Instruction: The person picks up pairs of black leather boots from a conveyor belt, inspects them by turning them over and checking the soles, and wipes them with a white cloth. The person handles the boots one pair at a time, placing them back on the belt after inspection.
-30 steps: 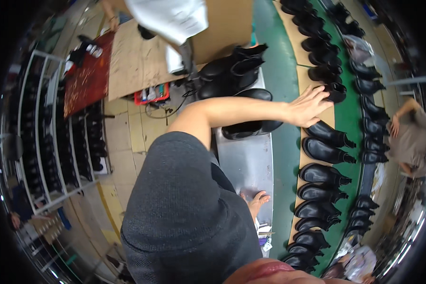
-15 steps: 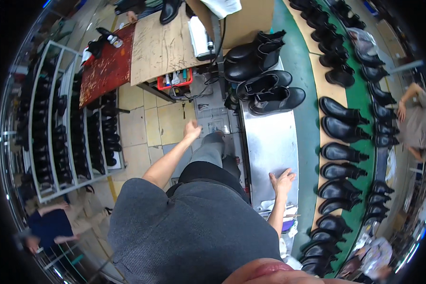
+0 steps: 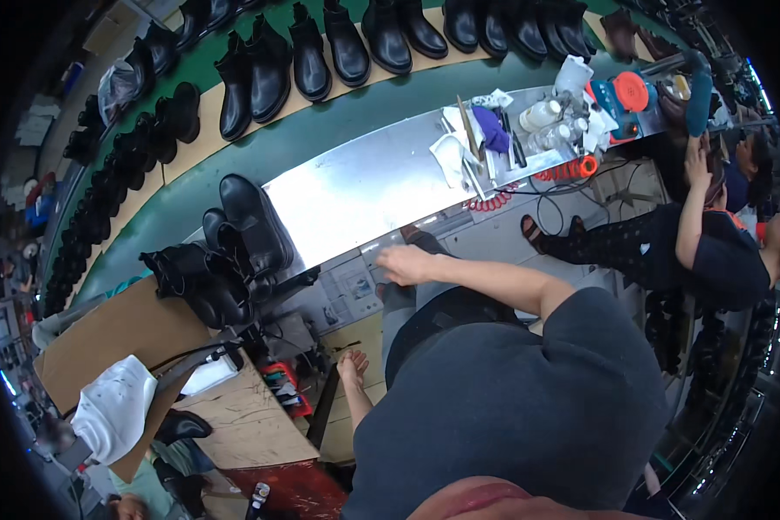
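Note:
My left hand (image 3: 352, 368) hangs low beside the wooden-topped table, its fingers loosely spread and nothing visible in them. In front of my body, my right hand (image 3: 406, 265) is in the air near the front edge of a shiny metal worktop (image 3: 347, 195), fingers curled in and no object showing. Several black ankle boots stand at the worktop's left end, the closest a smooth black boot (image 3: 253, 221). White cloths (image 3: 450, 159), a purple cloth (image 3: 492, 130) and clear bottles (image 3: 542, 115) lie on its right end.
Behind the worktop, a green conveyor (image 3: 182, 195) carries rows of black boots (image 3: 347, 50). At lower left are a cardboard box (image 3: 121, 334), a wooden tabletop (image 3: 251, 412) and a red tray (image 3: 284, 386). A co-worker (image 3: 711, 238) stands at right, beyond a coiled red hose (image 3: 494, 201).
My body has turned left to right, so the worktop now lies ahead. My right hand has come off the metal surface and its fingers have curled; my left hand has lowered beside the table.

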A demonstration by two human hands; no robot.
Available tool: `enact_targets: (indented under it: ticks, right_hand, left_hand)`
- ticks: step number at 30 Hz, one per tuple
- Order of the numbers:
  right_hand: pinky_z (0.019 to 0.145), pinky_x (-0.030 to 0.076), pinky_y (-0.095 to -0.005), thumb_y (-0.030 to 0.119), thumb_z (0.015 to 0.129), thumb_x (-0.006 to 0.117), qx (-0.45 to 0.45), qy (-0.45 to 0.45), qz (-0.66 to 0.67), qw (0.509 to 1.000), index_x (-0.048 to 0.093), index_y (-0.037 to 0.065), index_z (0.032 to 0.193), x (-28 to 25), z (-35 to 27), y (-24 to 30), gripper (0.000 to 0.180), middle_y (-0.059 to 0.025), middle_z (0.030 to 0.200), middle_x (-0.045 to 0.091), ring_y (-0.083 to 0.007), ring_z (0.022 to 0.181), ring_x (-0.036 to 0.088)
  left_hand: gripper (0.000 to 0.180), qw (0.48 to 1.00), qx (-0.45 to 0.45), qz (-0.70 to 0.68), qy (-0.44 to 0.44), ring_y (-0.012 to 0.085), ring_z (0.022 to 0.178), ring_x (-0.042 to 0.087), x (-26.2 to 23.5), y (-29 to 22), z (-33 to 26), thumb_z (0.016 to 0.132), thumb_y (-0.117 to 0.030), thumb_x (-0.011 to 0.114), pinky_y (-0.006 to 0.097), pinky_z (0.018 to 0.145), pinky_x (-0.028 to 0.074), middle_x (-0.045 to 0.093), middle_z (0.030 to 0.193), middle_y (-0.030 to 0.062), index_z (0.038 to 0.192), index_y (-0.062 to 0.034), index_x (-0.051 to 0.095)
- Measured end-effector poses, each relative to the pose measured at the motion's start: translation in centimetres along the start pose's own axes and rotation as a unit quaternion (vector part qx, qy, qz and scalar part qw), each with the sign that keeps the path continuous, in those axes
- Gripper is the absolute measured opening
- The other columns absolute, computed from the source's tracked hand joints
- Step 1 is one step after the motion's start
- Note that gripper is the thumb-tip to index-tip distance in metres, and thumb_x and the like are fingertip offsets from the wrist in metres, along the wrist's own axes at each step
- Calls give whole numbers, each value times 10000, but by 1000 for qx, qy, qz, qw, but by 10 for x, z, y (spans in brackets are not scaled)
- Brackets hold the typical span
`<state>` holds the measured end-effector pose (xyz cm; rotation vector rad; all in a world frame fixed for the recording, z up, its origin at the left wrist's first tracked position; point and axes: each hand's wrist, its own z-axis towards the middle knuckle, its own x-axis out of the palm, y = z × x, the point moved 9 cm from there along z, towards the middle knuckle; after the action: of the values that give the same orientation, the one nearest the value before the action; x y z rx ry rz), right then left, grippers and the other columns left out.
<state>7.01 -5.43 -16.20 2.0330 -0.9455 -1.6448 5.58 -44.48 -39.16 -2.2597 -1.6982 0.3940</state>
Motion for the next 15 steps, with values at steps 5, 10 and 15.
enact_targets:
  ticks: [5, 10, 15]
  right_hand:
    - [825, 490, -435, 231, 830, 615, 43, 158, 3, 987, 570, 21, 1133, 63, -26, 7, 372, -190, 1051, 615, -348, 989, 601]
    - [764, 516, -441, 300, 783, 658, 48, 232, -106, 966, 609, 39, 1063, 84, -31, -33, 386, -219, 952, 648, -365, 876, 638]
    - [772, 506, -460, 337, 765, 656, -46, 438, -240, 865, 622, 40, 1003, 132, -7, -80, 383, -198, 970, 652, -360, 894, 628]
  left_hand:
    - [194, 995, 63, 4, -79, 240, 772, 644, -84, -55, 0, 915, -218, 492, 369, 612, 529, 633, 903, 86, 1051, -85, 532]
    - [237, 986, 91, -80, -112, 222, 823, 642, -75, -52, -20, 934, -220, 502, 363, 695, 530, 635, 948, 78, 1124, -79, 520]
    - [275, 968, 74, -187, -154, 159, 814, 636, 1, 37, -48, 869, -197, 585, 272, 654, 501, 632, 903, 68, 1107, -66, 548]
